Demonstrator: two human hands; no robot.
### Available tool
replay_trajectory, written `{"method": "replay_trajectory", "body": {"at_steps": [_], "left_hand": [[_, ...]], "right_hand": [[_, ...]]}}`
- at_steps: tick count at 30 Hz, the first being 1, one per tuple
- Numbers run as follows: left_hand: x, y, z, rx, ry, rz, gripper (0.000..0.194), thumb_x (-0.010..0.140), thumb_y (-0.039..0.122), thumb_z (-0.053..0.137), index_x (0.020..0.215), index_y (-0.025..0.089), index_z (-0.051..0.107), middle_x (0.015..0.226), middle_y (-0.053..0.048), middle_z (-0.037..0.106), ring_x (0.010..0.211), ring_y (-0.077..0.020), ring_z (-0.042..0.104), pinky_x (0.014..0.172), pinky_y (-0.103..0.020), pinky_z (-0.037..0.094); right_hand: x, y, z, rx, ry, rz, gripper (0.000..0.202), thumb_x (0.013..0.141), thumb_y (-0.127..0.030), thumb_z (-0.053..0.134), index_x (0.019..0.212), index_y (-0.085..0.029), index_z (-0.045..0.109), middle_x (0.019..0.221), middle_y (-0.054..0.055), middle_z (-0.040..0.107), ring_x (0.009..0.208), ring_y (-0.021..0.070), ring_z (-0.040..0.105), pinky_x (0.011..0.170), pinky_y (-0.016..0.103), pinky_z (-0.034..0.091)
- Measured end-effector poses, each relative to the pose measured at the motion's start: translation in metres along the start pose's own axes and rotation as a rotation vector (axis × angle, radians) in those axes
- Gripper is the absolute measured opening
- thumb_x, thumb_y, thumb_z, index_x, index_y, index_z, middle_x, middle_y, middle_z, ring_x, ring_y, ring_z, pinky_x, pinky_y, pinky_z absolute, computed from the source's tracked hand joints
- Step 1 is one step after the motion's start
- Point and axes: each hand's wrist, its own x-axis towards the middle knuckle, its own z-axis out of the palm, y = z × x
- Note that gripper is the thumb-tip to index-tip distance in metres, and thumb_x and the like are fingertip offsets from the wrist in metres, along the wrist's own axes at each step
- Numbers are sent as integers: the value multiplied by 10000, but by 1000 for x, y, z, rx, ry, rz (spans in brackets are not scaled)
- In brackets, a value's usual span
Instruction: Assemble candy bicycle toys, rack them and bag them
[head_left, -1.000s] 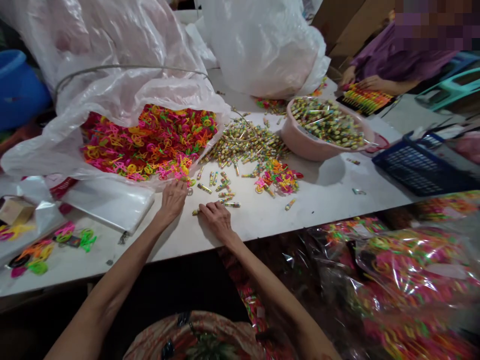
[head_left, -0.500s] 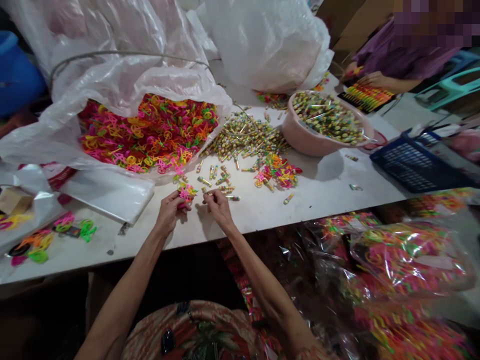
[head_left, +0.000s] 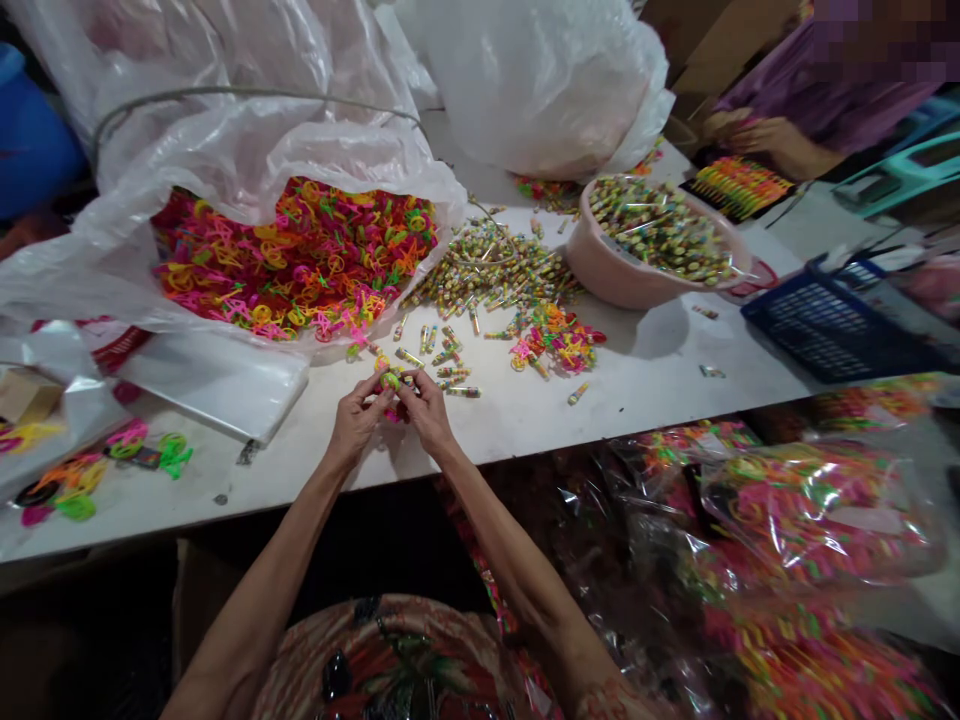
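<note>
My left hand [head_left: 360, 418] is closed on a small cluster of bright plastic pieces [head_left: 390, 380], green, yellow and pink, just above the white table. My right hand [head_left: 426, 408] meets it from the right, fingers pinched at the same cluster; whatever else its fingertips hold is hidden. Beyond my hands lie loose small candy-filled tubes [head_left: 463, 391]. A large plastic bag [head_left: 67, 270] at the left gapes over many colourful plastic pieces [head_left: 300, 260]. A heap of tubes [head_left: 502, 265] lies beside it, with a small pile of coloured pieces [head_left: 562, 340] nearer.
A pink basin [head_left: 622, 275] full of tubes stands at the back right, near a blue basket [head_left: 847, 320]. Clear plastic sheets [head_left: 217, 380] lie left. Filled bags [head_left: 825, 510] sit below the table's right edge. Another person's hands [head_left: 780, 140] are at the far right.
My right hand has moved left and now meets my left hand at the coloured cluster. My left hand has shifted slightly right. The other person's hands have also moved.
</note>
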Motion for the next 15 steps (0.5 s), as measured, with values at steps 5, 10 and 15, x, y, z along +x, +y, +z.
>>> {"method": "replay_trajectory", "body": {"at_steps": [5, 10, 15], "left_hand": [[11, 1, -17, -120, 145, -31, 532, 483, 244, 851, 984, 149, 700, 639, 62, 604, 575, -57, 545, 600, -196, 475], [11, 0, -27, -241, 123, -222, 318, 508, 176, 840, 753, 134, 642, 682, 12, 660, 619, -88, 613, 649, -227, 528], [-12, 4, -15, -247, -1, -309, 320, 571, 226, 831, 786, 134, 612, 676, 7, 664, 576, -106, 622, 587, -260, 563]], "right_hand": [[7, 4, -13, -12, 117, 6, 361, 726, -524, 634, 911, -231, 534, 602, -68, 501, 438, 83, 401, 438, 232, 294], [-6, 2, -28, 99, -87, 170, 400, 631, -501, 722, 859, -198, 598, 581, -54, 585, 393, 51, 340, 410, 221, 230], [-15, -6, -38, 58, -240, 227, 303, 599, -410, 761, 770, -174, 678, 531, -57, 562, 435, 58, 410, 440, 215, 256]]}}
